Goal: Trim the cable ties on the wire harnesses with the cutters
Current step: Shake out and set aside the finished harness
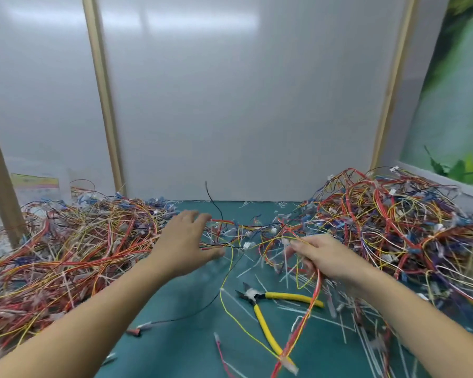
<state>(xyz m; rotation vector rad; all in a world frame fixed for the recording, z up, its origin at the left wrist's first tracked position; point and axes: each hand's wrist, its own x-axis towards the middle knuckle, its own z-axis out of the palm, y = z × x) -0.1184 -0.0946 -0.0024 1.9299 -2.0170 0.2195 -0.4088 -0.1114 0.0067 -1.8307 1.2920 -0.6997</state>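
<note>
on the green mat (186, 323), between the person's two forearms, the yellow-handled cutters (254, 298) lay flat with no hand on them. their handles were spread apart and the dark head pointed toward the far left. watching from my remote seat, i saw the right hand (331, 259) just beyond the cutters. its fingers were curled round a wire harness (316, 285) of red, orange and yellow strands. the strands hung down from the grip and crossed over both yellow handles in my view.

the left hand (187, 242) was stretched forward over the middle of the mat, palm down, fingers straight and spread, holding nothing. it was blurred, so i could not tell whether its fingertips touched the wires under them. a thin yellow-green wire (230, 309) looped across the mat between the hands, and a black wire (216, 203) stuck up beyond the left hand.

a left heap (79, 241) of tangled harnesses covered the mat beside the left arm. a taller right heap (393, 219) rose beside the right arm. a thin run of wires joined the two heaps across the far side of the mat. pale cut tie ends (347, 323) lay scattered on the mat, thickest near the right forearm. behind it all stood a white panel (243, 105) with a wooden strip (104, 91) running up it. a clear bag (36, 184) with a coloured label stood at the far left behind the left heap.
</note>
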